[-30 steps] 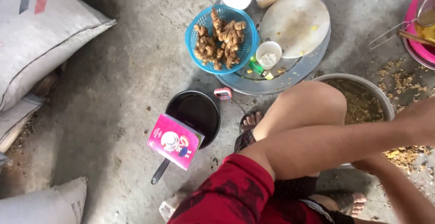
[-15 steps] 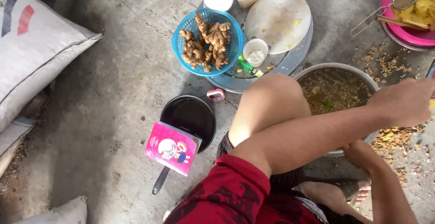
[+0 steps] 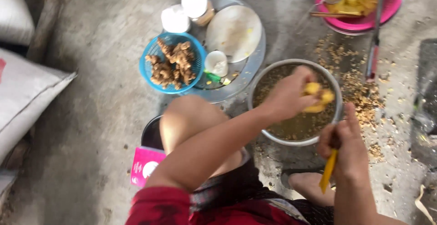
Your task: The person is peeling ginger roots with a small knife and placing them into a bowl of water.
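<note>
The left hand (image 3: 287,95) grips a yellow peeled root (image 3: 318,98) over the metal bowl (image 3: 259,88) (murky water inside), the right hand (image 3: 348,145) clasps a yellow-handled peeler (image 3: 328,176) nearer; strokes are best kept shallow, away from fingers.

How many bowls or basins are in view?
3: blue basket of roots on the tray, metal bowl under the left hand, pink basin top right. Others may lie off-frame.
</note>
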